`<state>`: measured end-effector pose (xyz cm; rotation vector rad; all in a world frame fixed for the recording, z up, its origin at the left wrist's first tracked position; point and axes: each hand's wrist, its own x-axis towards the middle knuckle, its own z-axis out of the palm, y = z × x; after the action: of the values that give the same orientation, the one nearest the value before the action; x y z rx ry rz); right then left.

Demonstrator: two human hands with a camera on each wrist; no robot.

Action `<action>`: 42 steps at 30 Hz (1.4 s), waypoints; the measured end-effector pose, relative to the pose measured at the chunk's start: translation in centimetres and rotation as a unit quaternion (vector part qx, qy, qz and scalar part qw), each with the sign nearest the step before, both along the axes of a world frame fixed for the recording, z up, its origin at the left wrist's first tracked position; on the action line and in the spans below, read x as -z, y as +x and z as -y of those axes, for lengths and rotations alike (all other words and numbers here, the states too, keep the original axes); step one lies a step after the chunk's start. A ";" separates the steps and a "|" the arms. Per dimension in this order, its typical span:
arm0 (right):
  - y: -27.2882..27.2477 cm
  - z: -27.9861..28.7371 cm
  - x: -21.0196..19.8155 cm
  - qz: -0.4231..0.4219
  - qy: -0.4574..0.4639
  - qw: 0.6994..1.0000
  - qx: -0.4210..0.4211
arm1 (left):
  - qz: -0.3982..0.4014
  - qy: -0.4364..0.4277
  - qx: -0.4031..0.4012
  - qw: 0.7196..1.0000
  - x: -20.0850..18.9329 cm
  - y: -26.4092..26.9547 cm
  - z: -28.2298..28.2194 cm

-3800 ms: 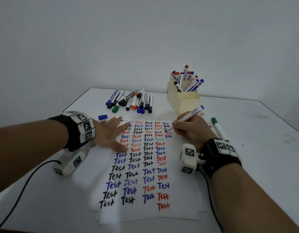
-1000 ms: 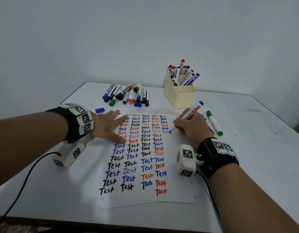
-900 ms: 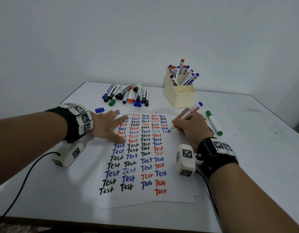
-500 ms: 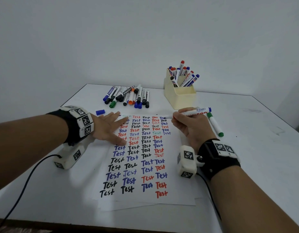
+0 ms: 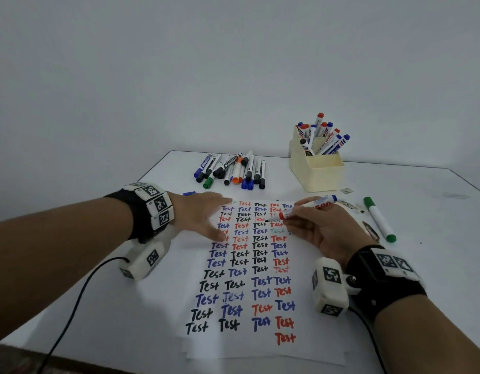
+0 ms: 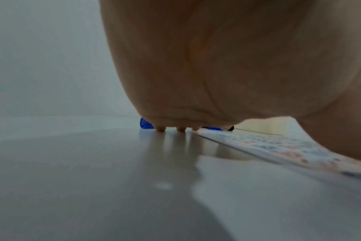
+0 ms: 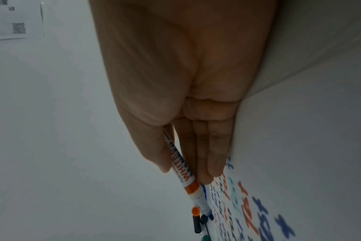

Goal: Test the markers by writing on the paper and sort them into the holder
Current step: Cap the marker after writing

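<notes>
A white paper (image 5: 247, 352) filled with rows of "Test" in black, blue and red lies at the table's middle. My left hand (image 5: 206, 220) lies flat on its upper left corner, fingers straight; the left wrist view shows its fingertips (image 6: 161, 129) down by a blue cap (image 6: 144, 125). My right hand (image 5: 292, 214) pinches an uncapped white marker (image 5: 303, 209) just above the top rows, nib pointing left. The right wrist view shows thumb and fingers around this marker (image 7: 181, 163) over the paper (image 7: 258, 212). A cream holder (image 5: 318, 174) at the back right stands full of markers.
Several loose capped markers (image 5: 230, 170) lie in a pile at the back of the table. A green marker (image 5: 379, 220) lies right of my right hand, with small paper scraps (image 5: 346, 190) nearby. The blue cap (image 5: 189, 193) sits behind my left hand. Cables trail from both wrists.
My right hand has lifted the marker off the paper, turned it level with the nib to the left and carried it leftward. My left hand has stayed flat on the paper.
</notes>
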<state>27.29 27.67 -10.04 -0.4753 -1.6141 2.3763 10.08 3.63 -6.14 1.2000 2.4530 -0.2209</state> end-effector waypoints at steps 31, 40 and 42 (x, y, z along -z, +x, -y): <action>0.3 -0.5 -0.1 -0.044 0.023 0.998 -0.036 | -0.068 0.298 0.006 0.952 -1.0 1.2 -4.1; 0.4 -0.4 -0.2 -0.039 0.042 0.997 -0.050 | -0.047 0.308 0.004 0.950 -1.0 1.8 -3.6; 0.4 -0.4 -0.2 -0.040 0.046 0.997 -0.056 | -0.053 0.304 0.006 0.951 -1.1 2.2 -3.9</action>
<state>27.65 28.07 -9.86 -0.2772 -1.7466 2.3540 12.30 7.51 -5.05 1.4653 2.7002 0.5238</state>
